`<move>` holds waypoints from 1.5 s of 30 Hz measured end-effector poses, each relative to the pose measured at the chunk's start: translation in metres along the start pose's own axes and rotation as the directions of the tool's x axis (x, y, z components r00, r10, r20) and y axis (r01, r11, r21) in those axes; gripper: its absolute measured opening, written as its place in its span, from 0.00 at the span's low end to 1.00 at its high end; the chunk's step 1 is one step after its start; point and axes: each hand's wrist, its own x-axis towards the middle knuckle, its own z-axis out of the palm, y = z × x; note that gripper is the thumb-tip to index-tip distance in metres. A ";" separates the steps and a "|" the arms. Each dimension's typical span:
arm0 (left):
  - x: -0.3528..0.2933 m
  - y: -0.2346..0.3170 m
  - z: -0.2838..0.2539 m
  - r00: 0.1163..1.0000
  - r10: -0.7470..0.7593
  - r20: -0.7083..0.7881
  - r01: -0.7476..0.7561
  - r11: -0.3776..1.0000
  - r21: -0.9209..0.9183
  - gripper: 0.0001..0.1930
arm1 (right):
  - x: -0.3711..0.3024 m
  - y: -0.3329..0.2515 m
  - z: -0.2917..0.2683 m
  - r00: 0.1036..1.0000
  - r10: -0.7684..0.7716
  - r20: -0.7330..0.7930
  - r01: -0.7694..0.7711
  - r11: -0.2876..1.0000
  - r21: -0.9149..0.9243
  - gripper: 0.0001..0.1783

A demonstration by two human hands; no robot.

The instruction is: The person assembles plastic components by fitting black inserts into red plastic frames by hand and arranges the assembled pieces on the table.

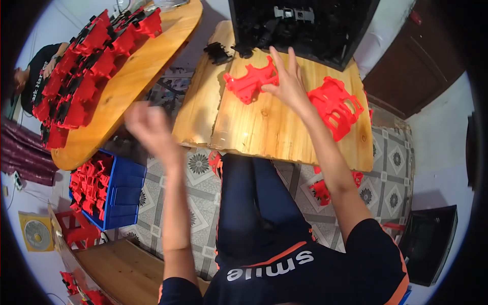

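A red plastic frame-like part with curved cut-outs lies on the wooden table in front of me. My right hand is at its right edge, fingers stretched and spread, with the thumb against or just over the part. My left hand is in the air left of the table, near the edge of the other table. Motion blurs its fingers, and nothing can be made out in it. Small black plastic pieces lie at the table's far left corner. More red parts rest together beside my right forearm.
A large black tray holding black pieces stands at the table's far side. Rows of red-and-black assemblies cover a second wooden table at left, where another person is. Below it is a blue crate of red parts.
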 end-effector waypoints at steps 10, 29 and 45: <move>-0.024 -0.071 0.007 0.271 -0.214 0.938 0.962 0.023 -0.273 0.43 | 0.020 -0.052 -0.011 0.674 -0.678 0.294 0.417 0.678 0.605 0.19; -0.153 -0.022 -0.095 0.279 -0.523 0.805 0.891 -0.172 -0.421 0.47 | 0.141 -0.086 0.189 0.950 0.020 0.310 -0.004 0.999 -0.050 0.31; -0.151 0.016 -0.104 0.364 -0.614 0.701 0.823 -0.141 -0.551 0.29 | -0.035 -0.046 -0.031 0.967 -0.197 0.162 0.188 0.980 0.071 0.10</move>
